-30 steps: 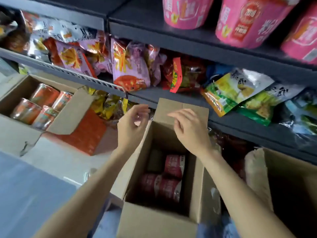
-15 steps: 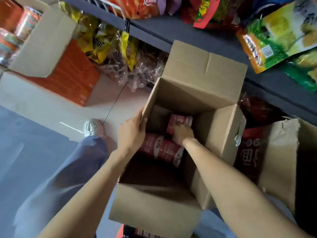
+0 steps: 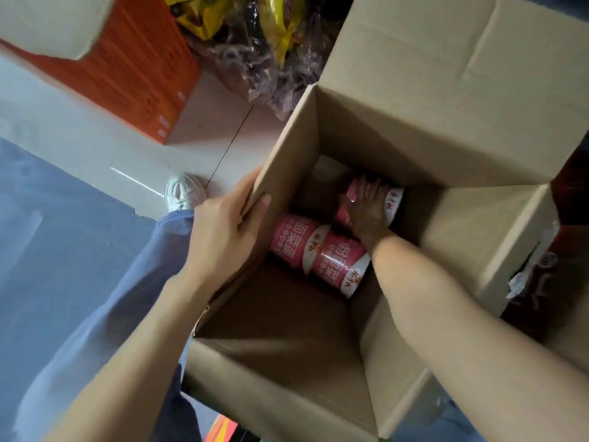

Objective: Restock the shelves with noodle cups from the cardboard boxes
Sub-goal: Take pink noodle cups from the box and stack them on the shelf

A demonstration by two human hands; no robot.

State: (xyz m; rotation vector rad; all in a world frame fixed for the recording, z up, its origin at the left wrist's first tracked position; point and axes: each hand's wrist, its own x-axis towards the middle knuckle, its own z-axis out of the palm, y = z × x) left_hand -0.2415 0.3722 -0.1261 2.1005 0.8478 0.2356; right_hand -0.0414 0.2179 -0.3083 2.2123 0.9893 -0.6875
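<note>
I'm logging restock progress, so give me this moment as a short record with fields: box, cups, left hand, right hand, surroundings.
box: open cardboard box, flaps up
cups: three pink noodle cups visible, lying on their sides at the bottom; two side by side, one beyond
left hand: left hand grips the box's left wall
right hand: right hand inside, fingers curled over the far cup
surroundings: orange carton, snack bags, white shoe

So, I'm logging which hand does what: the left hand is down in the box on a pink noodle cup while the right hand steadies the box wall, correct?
Swapped. The head view shows the right hand down in the cardboard box on a pink noodle cup, while the left hand steadies the box wall.
</note>
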